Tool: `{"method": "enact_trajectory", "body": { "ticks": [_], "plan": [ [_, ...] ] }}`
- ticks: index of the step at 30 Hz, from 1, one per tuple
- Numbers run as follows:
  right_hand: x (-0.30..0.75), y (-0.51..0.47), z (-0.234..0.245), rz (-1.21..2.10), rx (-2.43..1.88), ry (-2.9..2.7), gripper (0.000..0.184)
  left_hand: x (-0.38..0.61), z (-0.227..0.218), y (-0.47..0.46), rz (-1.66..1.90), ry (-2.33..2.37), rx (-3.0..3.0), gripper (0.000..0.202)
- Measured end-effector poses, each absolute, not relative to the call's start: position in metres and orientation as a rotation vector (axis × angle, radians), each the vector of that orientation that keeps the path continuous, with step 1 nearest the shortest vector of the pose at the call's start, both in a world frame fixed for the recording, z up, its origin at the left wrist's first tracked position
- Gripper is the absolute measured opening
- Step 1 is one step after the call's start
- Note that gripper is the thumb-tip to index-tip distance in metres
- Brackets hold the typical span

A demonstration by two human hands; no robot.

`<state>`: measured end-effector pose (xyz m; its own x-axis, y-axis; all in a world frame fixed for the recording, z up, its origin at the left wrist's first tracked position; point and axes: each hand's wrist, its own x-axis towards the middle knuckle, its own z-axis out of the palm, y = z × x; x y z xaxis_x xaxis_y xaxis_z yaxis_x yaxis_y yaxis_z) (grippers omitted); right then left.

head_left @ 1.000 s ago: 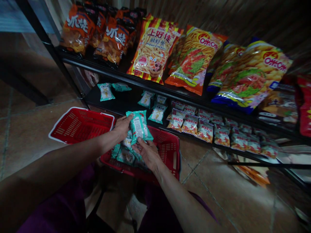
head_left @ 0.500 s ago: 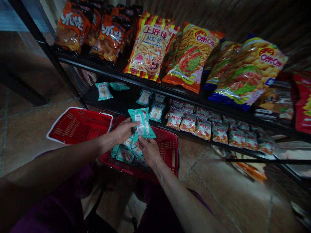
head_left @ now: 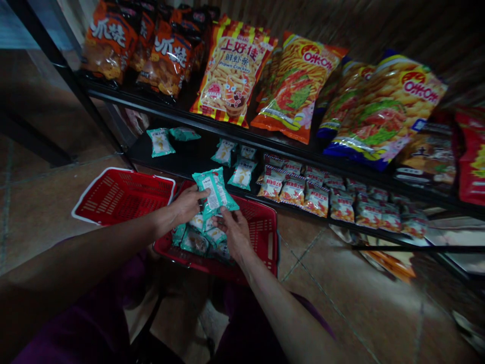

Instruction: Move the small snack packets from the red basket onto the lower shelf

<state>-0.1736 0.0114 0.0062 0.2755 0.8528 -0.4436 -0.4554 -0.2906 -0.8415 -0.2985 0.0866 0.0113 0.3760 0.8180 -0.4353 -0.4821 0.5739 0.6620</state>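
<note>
A brown tiled floor (head_left: 314, 268) spreads beneath a black shelf rack (head_left: 151, 107), which runs across the view with an upper and a lower level. Two red baskets stand on the floor in front of it: the near basket (head_left: 265, 217), just before the person's knees, and the left basket (head_left: 125, 194), with a white rim, beside it near the rack's upright. Purple clothing (head_left: 76, 313) shows at the lower edge.

Along the upper level come the large bags: a blue-ended bag (head_left: 386, 116) on the right, an orange-ended bag (head_left: 293, 91), a striped prawn cracker bag (head_left: 233, 71) in red and yellow, and black-and-orange bags (head_left: 164, 65) at the left.

Smaller than these are the two bare hands, both over the near basket. The left hand (head_left: 188, 200) grips the left side of a teal packet (head_left: 212, 189), thumb laid across its front; the right hand (head_left: 235, 227) pinches its lower right edge. The packet is tilted, its white printed panel facing up, above other teal-and-white packets (head_left: 195, 240) heaped in the basket.

On the lower level, a few small teal packets (head_left: 242, 174) lie in loose groups, and to their right sit rows of little white-and-orange packets (head_left: 316, 199)
</note>
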Motion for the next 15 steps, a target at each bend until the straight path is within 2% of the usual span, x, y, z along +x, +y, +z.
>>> {"method": "enact_trajectory", "body": {
  "ticks": [15],
  "plan": [
    [-0.161,0.016,0.011,1.302,-1.342,-0.412,0.031,-0.303,0.025,0.084,0.796,0.833,0.528,0.031]
  ]
}}
